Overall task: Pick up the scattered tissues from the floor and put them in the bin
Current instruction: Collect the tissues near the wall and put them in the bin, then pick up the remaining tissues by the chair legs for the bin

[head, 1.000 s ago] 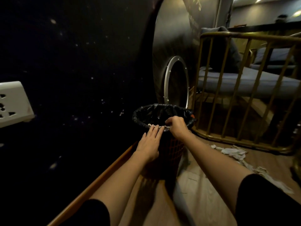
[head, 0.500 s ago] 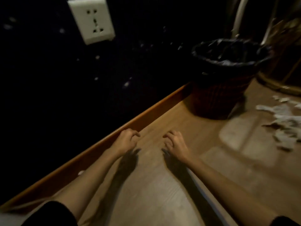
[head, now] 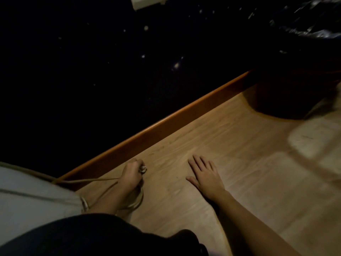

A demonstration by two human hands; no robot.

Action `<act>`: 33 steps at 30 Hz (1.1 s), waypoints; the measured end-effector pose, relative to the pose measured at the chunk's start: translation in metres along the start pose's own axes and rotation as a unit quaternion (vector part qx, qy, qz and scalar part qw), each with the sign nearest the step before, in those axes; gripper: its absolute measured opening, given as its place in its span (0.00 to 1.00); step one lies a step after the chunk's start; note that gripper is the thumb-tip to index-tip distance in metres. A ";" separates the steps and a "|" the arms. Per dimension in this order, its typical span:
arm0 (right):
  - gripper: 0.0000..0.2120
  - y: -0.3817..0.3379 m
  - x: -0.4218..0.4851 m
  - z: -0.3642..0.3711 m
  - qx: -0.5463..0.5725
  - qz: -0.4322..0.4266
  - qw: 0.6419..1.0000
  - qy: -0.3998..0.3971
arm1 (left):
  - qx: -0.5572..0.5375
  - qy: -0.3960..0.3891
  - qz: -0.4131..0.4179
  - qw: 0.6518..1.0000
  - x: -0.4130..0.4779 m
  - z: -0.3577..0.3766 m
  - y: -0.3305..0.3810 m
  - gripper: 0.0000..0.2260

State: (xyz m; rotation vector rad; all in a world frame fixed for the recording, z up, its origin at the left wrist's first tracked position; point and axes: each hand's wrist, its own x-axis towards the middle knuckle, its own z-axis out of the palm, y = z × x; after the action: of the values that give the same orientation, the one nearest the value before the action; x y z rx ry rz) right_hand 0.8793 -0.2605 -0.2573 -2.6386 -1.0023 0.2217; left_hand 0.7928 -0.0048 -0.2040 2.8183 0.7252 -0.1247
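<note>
My left hand (head: 132, 173) is curled low on the wooden floor next to the skirting board, its fingers closed on a small crumpled tissue (head: 143, 169). My right hand (head: 203, 173) lies flat on the floor to the right, fingers spread, holding nothing. The bin (head: 299, 71), dark with a black liner, stands at the top right against the wall, well beyond both hands.
An orange-brown skirting board (head: 166, 124) runs diagonally under a dark speckled wall. A white wall socket (head: 147, 1) shows at the top edge. A pale fabric object with cords (head: 33, 196) lies at the lower left beside my left arm.
Both hands left the bin's rim and came down to the floor. The view swung down and left. My left hand closed on a tissue; my right hand flattened out.
</note>
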 end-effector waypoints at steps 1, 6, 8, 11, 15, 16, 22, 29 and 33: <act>0.37 -0.001 0.000 0.000 0.005 0.001 1.000 -0.007 | -0.002 0.003 0.001 1.000 0.000 0.000 0.002 0.11; 0.32 -0.003 0.004 -0.017 0.043 0.005 0.997 -0.064 | -0.033 -0.056 0.040 0.997 0.005 -0.005 0.048 0.10; 0.34 -0.001 0.004 -0.038 0.065 -0.001 0.993 -0.102 | -0.060 -0.082 0.060 0.993 0.006 -0.010 0.084 0.10; 0.33 0.022 -0.006 -0.078 0.104 0.033 0.989 -0.095 | -0.083 -0.084 0.106 0.987 0.009 -0.028 0.155 0.11; 0.33 0.120 -0.041 -0.152 0.020 0.115 0.990 -0.084 | -0.044 -0.061 0.266 0.961 0.015 -0.070 0.281 0.06; 0.33 0.146 -0.053 -0.178 0.001 0.137 0.987 -0.081 | -0.031 -0.045 0.302 0.952 0.017 -0.085 0.313 0.05; 0.32 0.244 -0.128 -0.335 -0.044 0.206 0.977 0.041 | -0.023 0.044 0.407 0.912 0.005 -0.180 0.489 0.04; 0.17 0.297 -0.197 -0.385 0.048 0.280 0.943 0.171 | 0.006 0.034 0.465 0.885 -0.020 -0.195 0.582 0.06; 0.16 0.322 -0.218 -0.378 0.100 0.306 0.933 0.163 | 0.021 0.037 0.516 0.855 -0.012 -0.181 0.608 0.07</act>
State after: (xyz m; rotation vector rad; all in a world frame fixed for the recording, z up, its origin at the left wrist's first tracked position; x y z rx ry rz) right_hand 1.0117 -0.7215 -0.0040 -2.5964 -0.0321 0.0114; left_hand 1.0816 -0.4844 0.0937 2.8366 -0.8369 0.1566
